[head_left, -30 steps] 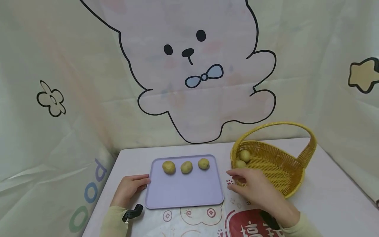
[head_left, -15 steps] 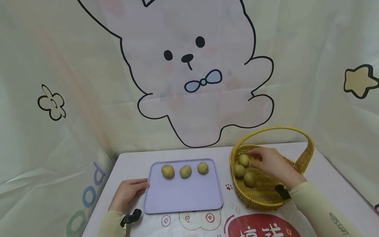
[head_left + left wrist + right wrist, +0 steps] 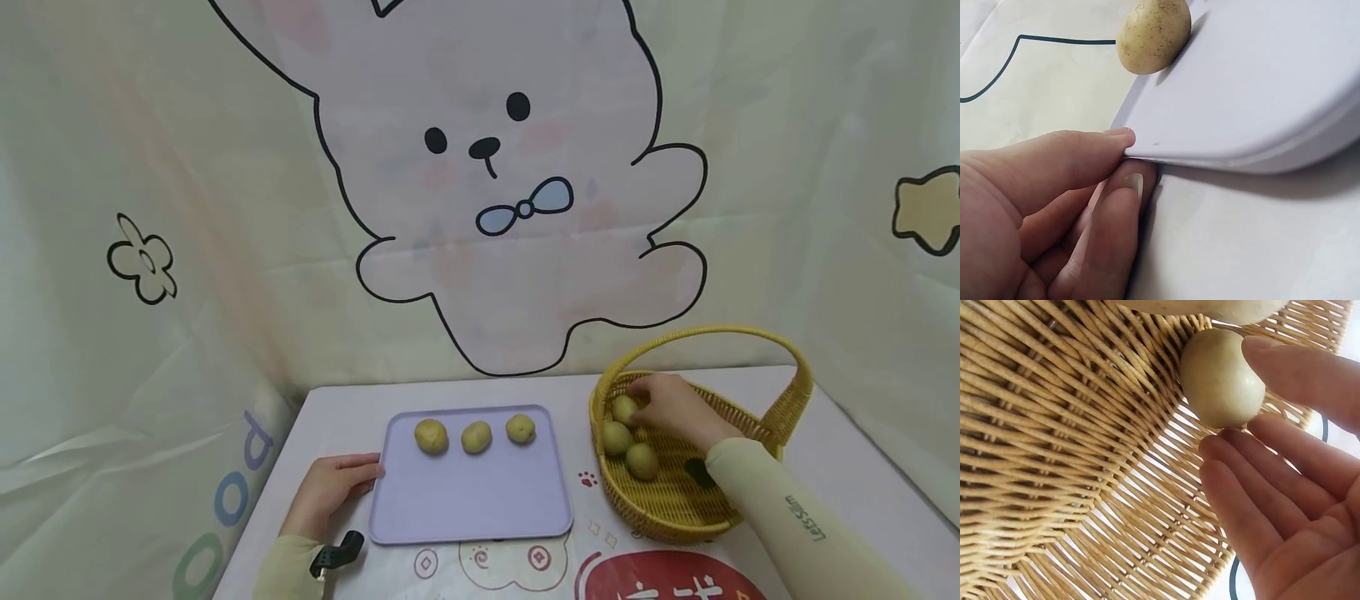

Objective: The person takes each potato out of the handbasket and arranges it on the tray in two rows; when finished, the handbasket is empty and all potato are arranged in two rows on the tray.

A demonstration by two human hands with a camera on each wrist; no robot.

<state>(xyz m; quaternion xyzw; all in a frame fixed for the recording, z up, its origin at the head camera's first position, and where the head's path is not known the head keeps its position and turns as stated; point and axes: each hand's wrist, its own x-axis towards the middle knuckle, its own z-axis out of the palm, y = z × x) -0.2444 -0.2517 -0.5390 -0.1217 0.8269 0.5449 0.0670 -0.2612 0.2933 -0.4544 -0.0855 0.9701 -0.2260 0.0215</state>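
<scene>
My left hand (image 3: 330, 493) pinches the left edge of a lilac tray (image 3: 472, 508); in the left wrist view, the thumb and fingers meet at its rim (image 3: 1191, 156). Three potatoes lie in a row along the tray's far part: a larger one (image 3: 431, 437), a middle one (image 3: 476, 437) and a right one (image 3: 521, 428). Inside the yellow wicker basket (image 3: 667, 525), my right hand (image 3: 678, 410) holds a round potato (image 3: 1222, 378) between thumb and fingertips, close against the woven wall. Two more potatoes, one (image 3: 617, 438) and another (image 3: 642, 461), sit nearer in the basket.
The basket's tall handle (image 3: 712, 330) arches over its far side, behind my right hand. A white table (image 3: 337, 417) with a printed red patch (image 3: 660, 575) lies under everything. A curtain (image 3: 300, 333) with a cartoon bear hangs close behind.
My right hand has moved from beside the tray, with nothing in it, into the basket and taken hold of the farthest potato. My left hand stays at the tray's edge.
</scene>
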